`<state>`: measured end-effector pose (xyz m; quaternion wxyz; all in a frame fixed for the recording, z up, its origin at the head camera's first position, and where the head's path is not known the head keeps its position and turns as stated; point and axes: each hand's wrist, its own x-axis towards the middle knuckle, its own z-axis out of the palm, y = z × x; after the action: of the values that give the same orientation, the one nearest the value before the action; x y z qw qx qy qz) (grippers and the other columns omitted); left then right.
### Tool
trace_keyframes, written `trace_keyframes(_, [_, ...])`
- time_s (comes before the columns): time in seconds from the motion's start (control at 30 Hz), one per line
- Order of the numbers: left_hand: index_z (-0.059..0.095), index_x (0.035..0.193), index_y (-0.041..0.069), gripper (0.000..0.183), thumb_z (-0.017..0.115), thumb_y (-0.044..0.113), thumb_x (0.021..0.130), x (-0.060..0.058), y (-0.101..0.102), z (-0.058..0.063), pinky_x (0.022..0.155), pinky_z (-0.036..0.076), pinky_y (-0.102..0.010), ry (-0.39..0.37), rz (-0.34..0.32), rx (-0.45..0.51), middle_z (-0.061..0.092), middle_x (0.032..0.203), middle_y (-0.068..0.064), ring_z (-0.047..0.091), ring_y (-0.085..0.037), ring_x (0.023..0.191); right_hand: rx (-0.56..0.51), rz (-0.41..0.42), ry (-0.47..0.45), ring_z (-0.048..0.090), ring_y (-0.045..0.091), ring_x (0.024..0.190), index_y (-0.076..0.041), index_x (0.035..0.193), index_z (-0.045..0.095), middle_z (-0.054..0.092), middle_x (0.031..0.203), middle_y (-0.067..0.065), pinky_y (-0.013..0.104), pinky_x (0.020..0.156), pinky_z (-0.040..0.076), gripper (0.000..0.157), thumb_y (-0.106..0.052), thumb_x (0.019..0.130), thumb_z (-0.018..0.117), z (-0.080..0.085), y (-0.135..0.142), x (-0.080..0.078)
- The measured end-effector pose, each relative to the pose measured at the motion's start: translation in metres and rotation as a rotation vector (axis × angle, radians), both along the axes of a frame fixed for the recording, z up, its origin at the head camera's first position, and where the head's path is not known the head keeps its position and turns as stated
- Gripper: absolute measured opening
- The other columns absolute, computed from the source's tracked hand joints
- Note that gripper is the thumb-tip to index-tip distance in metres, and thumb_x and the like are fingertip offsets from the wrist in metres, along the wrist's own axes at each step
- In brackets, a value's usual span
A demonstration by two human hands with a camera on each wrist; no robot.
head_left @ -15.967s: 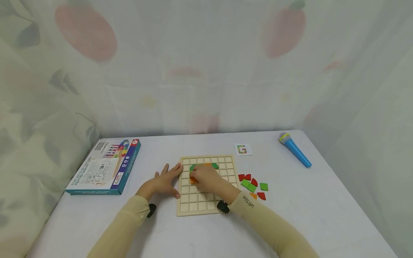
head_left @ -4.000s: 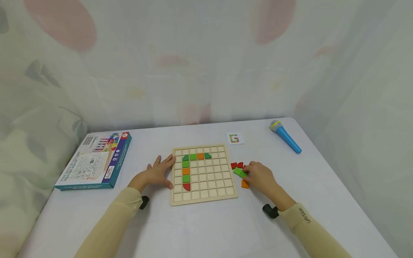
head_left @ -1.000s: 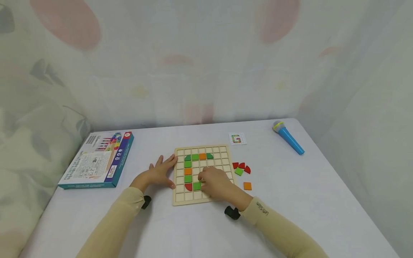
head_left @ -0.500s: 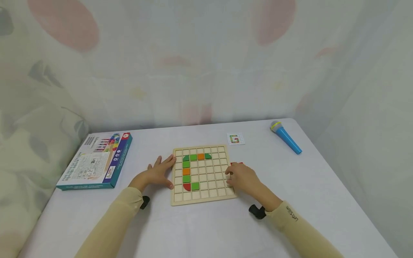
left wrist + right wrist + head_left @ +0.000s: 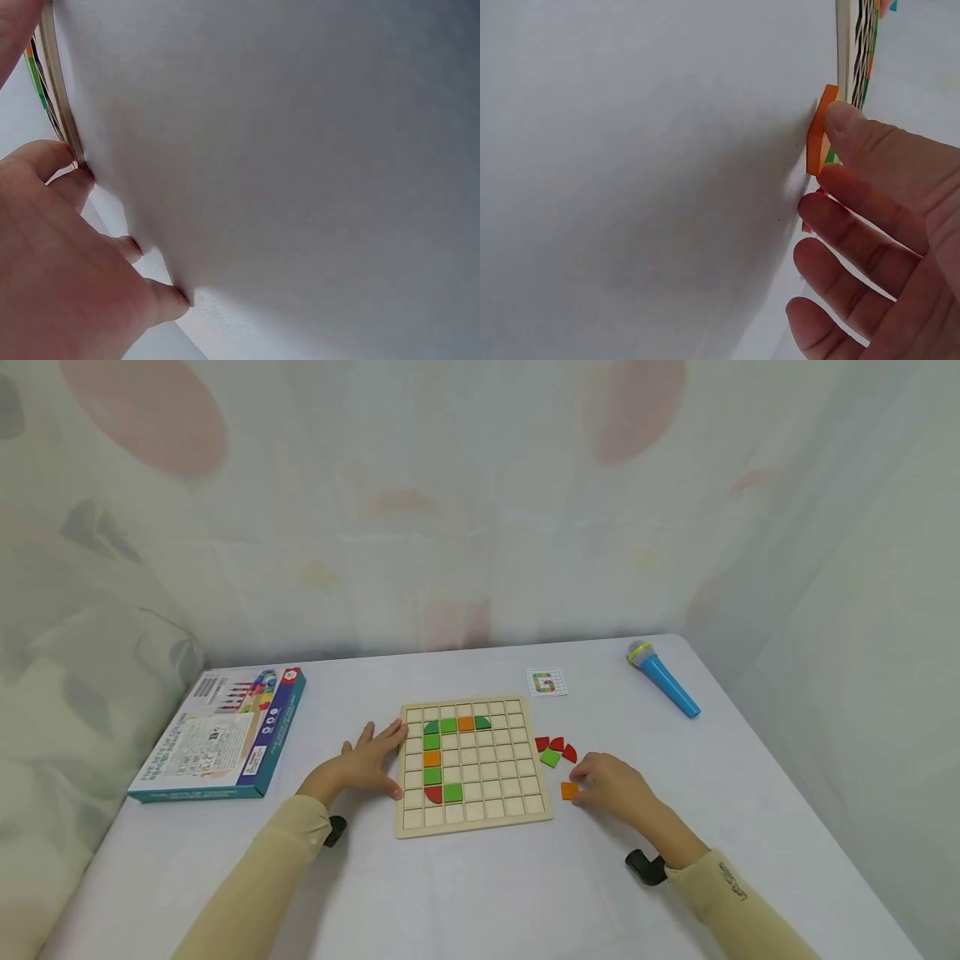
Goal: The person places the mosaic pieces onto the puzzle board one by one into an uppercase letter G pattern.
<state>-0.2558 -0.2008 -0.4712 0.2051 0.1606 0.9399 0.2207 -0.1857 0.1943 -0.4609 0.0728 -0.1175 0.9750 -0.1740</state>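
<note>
The wooden grid board (image 5: 491,814) lies on the table, with green, orange and red tiles set in its squares along the top, down the left and at the lower left. My left hand (image 5: 360,768) is spread at the board's left side, its thumb and fingertips touching the edge. To the right of the board, my right hand (image 5: 618,789) pinches an orange square tile (image 5: 568,791) between thumb and forefinger; the other fingers are loosely bent in the right wrist view. Above it lie a loose green square tile (image 5: 551,757) and several red quarter-round tiles (image 5: 570,753).
A small card (image 5: 547,682) with a coloured G on a grid lies behind the board. At the far right is a blue toy microphone (image 5: 670,685). A flat box (image 5: 217,735) occupies the table's left side. Curtains hang behind and on both sides.
A green square has been placed beside the red quarter-round at the lower left of the board. My right hand has moved off the board, rightward to the orange tile. The left hand stays put.
</note>
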Motion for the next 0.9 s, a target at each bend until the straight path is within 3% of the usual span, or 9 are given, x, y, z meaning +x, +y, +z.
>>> trace_keyframes(0.23, [0.017, 0.149, 0.014, 0.114, 0.084, 0.036, 0.059, 0.002, 0.0, 0.003, 0.096, -0.005, -0.073, -0.012, 0.003, 0.014, 0.004, 0.155, -0.007, -0.011, -0.046, 0.136, 0.038, 0.05, 0.033, 0.056, 0.013, 0.089, -0.013, 0.092, 0.073, 0.063, 0.089, -0.008, 0.032, 0.083, 0.05, 0.023, -0.02, 0.071, 0.079, -0.007, 0.001, 0.0])
trace_keyframes(0.57, [0.017, 0.149, 0.016, 0.113, 0.084, 0.036, 0.059, 0.002, 0.001, 0.003, 0.096, -0.006, -0.072, -0.013, 0.015, 0.015, 0.005, 0.155, -0.007, -0.011, -0.045, 0.136, 0.026, 0.073, 0.107, 0.054, 0.011, 0.08, -0.014, 0.089, 0.07, 0.06, 0.083, -0.007, 0.028, 0.073, 0.051, 0.019, -0.02, 0.072, 0.078, 0.0, -0.009, -0.004])
trace_keyframes(0.8, [0.018, 0.149, 0.016, 0.113, 0.084, 0.036, 0.059, 0.002, 0.002, 0.003, 0.097, -0.006, -0.071, -0.013, 0.026, -0.002, 0.005, 0.155, -0.006, -0.011, -0.044, 0.136, 0.002, 0.135, 0.193, 0.057, 0.014, 0.087, -0.012, 0.092, 0.071, 0.064, 0.089, -0.004, 0.03, 0.076, 0.051, 0.024, -0.023, 0.073, 0.078, 0.011, -0.042, -0.011])
trace_keyframes(0.9, [0.018, 0.149, 0.016, 0.114, 0.084, 0.037, 0.058, 0.002, 0.002, 0.002, 0.097, -0.005, -0.071, -0.011, 0.024, -0.01, 0.005, 0.156, -0.006, -0.01, -0.044, 0.136, -0.002, 0.182, 0.208, 0.058, 0.014, 0.086, -0.013, 0.091, 0.071, 0.064, 0.089, -0.004, 0.028, 0.069, 0.051, 0.021, -0.022, 0.073, 0.077, 0.013, -0.06, -0.014])
